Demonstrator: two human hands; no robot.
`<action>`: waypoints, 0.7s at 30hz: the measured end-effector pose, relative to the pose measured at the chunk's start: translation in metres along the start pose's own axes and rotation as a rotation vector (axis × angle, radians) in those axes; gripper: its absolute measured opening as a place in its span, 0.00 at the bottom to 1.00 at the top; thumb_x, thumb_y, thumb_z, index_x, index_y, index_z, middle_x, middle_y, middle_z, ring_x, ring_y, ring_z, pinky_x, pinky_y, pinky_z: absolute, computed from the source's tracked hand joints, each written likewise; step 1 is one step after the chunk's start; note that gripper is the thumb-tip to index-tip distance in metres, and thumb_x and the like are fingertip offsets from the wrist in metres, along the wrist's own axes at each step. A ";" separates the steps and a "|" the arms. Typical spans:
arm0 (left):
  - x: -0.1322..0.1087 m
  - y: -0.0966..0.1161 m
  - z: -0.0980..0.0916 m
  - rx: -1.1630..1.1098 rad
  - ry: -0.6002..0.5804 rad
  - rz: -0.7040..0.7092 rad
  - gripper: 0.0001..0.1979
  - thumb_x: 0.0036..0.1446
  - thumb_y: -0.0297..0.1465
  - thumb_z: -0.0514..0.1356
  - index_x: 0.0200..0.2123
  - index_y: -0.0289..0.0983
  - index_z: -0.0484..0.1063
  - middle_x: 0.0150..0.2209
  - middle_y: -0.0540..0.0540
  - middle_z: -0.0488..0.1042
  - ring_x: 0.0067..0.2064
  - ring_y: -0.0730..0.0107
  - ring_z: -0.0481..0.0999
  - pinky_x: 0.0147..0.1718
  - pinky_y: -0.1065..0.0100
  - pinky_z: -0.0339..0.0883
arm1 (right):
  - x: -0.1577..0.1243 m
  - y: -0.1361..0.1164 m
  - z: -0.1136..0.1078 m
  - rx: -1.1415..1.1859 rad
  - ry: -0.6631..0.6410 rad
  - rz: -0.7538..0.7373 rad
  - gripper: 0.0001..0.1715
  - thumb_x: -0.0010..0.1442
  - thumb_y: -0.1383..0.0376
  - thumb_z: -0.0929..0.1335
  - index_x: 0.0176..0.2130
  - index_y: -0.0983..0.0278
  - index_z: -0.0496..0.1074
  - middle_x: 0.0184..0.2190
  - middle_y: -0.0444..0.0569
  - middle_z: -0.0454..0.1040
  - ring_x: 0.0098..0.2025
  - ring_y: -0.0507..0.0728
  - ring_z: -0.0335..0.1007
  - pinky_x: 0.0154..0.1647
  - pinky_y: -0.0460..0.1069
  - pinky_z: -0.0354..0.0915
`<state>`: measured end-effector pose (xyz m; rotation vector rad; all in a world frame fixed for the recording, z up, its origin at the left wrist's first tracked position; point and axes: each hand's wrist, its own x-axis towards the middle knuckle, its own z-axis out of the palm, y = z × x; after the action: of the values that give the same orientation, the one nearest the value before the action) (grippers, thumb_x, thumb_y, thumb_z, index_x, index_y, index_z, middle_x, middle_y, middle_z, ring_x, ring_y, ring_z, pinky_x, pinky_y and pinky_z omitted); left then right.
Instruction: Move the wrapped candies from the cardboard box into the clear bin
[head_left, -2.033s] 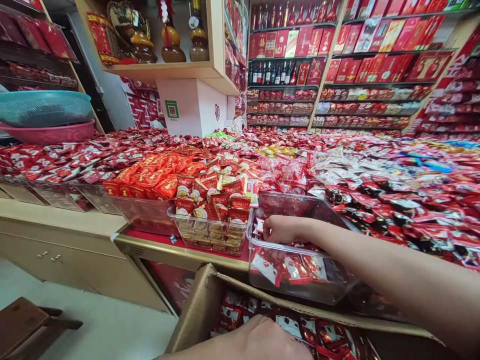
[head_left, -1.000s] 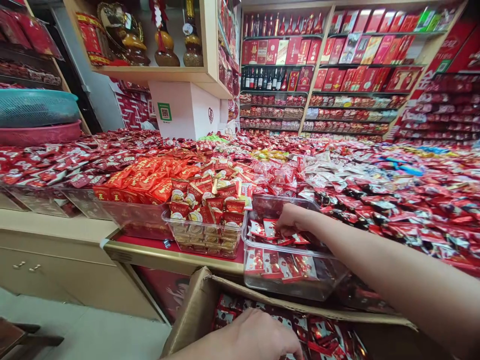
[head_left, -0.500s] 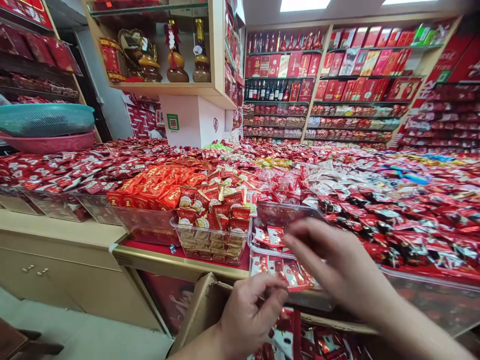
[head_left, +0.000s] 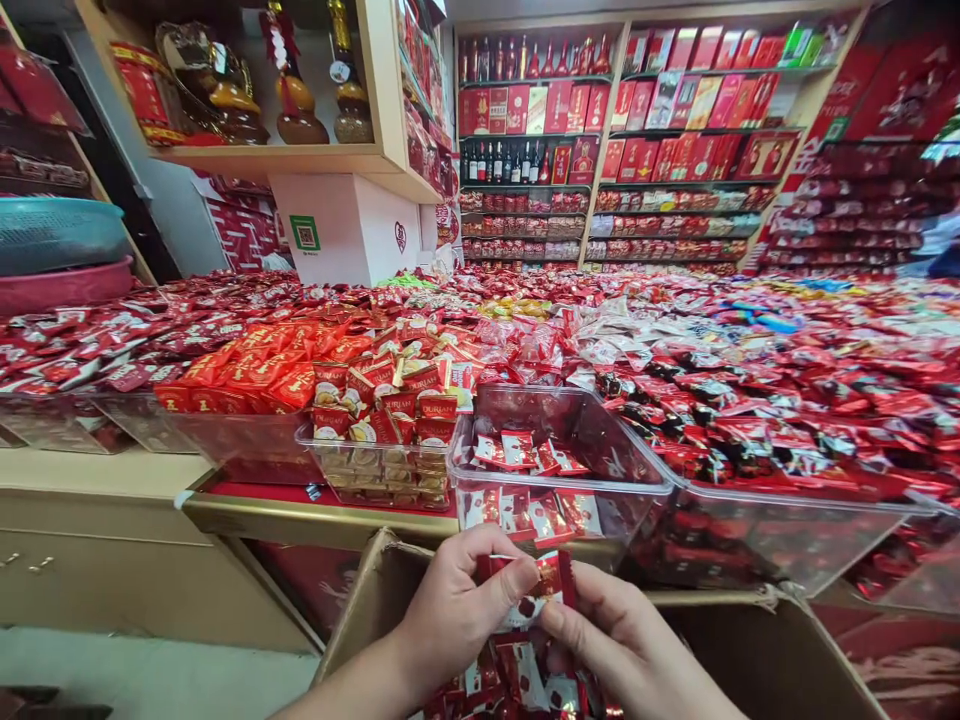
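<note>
A clear, rectangular plastic bin (head_left: pixel 555 485) on the counter is part-stocked: a low layer of small red-and-white wrapped sweets (head_left: pixel 517 450) lies inside it, well below the rim and mostly towards the left half. By comparison, the clear plastic tub of red-and-gold durian sweets (head_left: pixel 397 405) just left of the bin is heaped above its own edge, as is the mound of glossy red-and-black wrapped sweets (head_left: pixel 765 420) to the bin's right. Judged by those neighbours, the layer is at an early stage, and plenty more of the same kind is at hand: a pile of matching red-and-white packets (head_left: pixel 521 670) lies in the open brown cardboard box (head_left: pixel 367 590), which stands in front of the bin and lower, on the person's side.

Both hands meet over the box, in front of the bin and apart from it. Between them is a red-and-white foil packet (head_left: pixel 555 580), its printed face towards the person; whether a second lies behind it cannot be told. The left hand (head_left: pixel 457 590) comes in from the lower left, thumb pressed across the packet's left end. The right hand (head_left: pixel 619 620) comes from the lower right, thumb on the lower front, fingers curled behind. Both are pinching the packet; the hidden fingertips cannot be judged.
</note>
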<state>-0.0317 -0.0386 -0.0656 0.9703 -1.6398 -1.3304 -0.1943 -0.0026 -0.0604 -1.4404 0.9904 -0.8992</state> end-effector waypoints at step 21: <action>0.028 0.025 0.038 -0.280 -0.165 0.103 0.25 0.52 0.52 0.48 0.40 0.36 0.62 0.20 0.54 0.64 0.15 0.81 0.63 0.11 0.80 0.51 | -0.016 -0.015 -0.020 0.206 0.540 -0.092 0.17 0.46 0.55 0.71 0.35 0.61 0.69 0.24 0.42 0.69 0.25 0.51 0.63 0.25 0.43 0.61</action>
<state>-0.0792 -0.0457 -0.0431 0.6163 -1.5474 -1.5525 -0.2168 0.0054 -0.0432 -1.0940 1.1863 -1.4607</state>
